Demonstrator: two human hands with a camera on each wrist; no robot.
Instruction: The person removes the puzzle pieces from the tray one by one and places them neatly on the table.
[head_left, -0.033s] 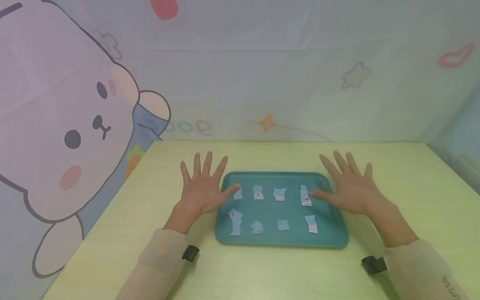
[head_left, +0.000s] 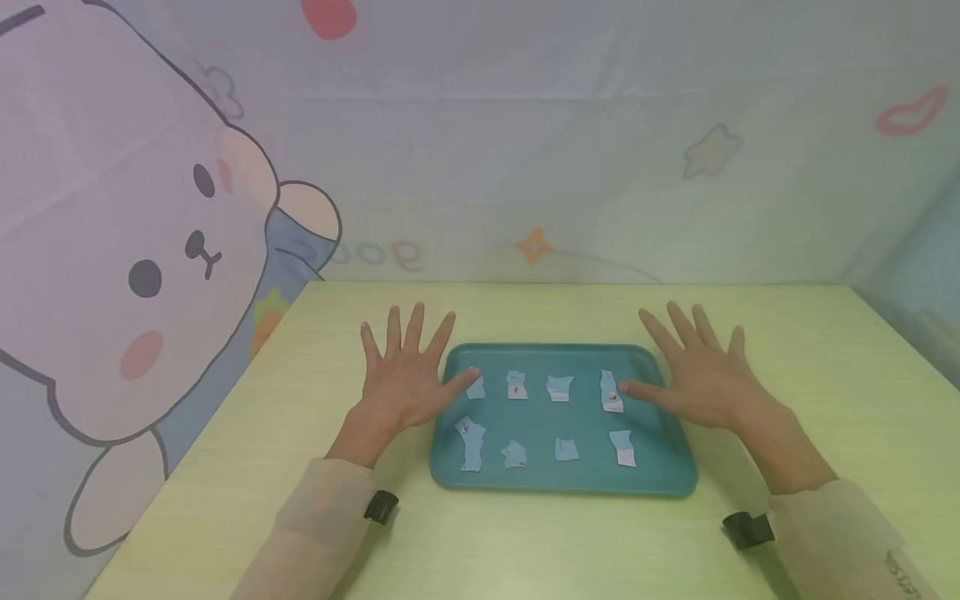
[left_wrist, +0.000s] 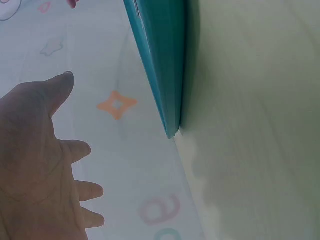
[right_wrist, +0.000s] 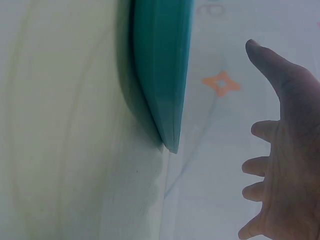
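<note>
A teal tray [head_left: 536, 425] lies on the table, with several torn pieces of pale blue and white paper in two rows on it. My left hand [head_left: 405, 383] is held above the tray's left edge, fingers spread and holding nothing. Its thumb partly covers the back-left paper piece [head_left: 476, 389]. Over the right edge is my right hand [head_left: 708, 383], also spread and holding nothing, its thumb tip beside a longer paper piece [head_left: 611, 392]. Both wrist views show the hands, left [left_wrist: 40, 165] and right [right_wrist: 295, 155], raised apart from the tray's side.
The pale yellow-green table [head_left: 555, 542] reaches back to a hanging cloth [head_left: 480, 150] printed with a bear, stars and letters. A black device [head_left: 382, 507] sits by the left cuff, and another black device [head_left: 747, 530] by the right cuff.
</note>
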